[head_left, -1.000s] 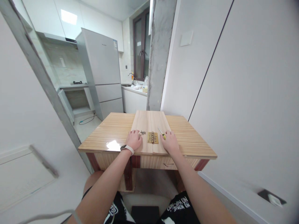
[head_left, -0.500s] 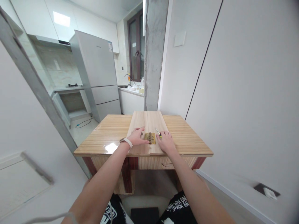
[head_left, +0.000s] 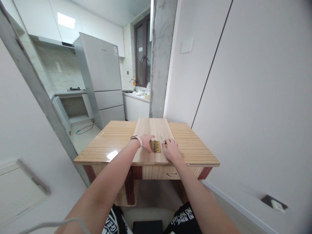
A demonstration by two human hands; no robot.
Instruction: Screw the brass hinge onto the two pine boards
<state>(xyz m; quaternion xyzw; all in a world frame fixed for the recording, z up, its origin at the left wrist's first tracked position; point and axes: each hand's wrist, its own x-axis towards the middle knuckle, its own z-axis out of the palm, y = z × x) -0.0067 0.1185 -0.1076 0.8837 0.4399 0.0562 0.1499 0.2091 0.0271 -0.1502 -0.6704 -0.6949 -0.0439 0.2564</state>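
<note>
Two light wooden boards (head_left: 148, 130) lie side by side on a striped wooden table (head_left: 114, 139). A brass hinge (head_left: 156, 147) sits across their seam. My left hand (head_left: 147, 142), a watch on its wrist, lies over the hinge's left leaf with fingers stretched out. My right hand (head_left: 171, 150) rests just right of the hinge, fingers curled down on the right board. A small screwdriver with a yellow handle (head_left: 163, 140) lies at my right fingertips; whether the hand grips it is unclear.
A concrete pillar (head_left: 161, 58) and white wall panels stand behind and right of the table. A grey fridge (head_left: 102, 78) and kitchen counter with a sink are back left. A drawer front shows under the table's near edge.
My left hand has slid right from the left board onto the hinge, covering the small metal bits seen earlier. My right hand has moved slightly left toward the hinge. The view has shifted a little.
</note>
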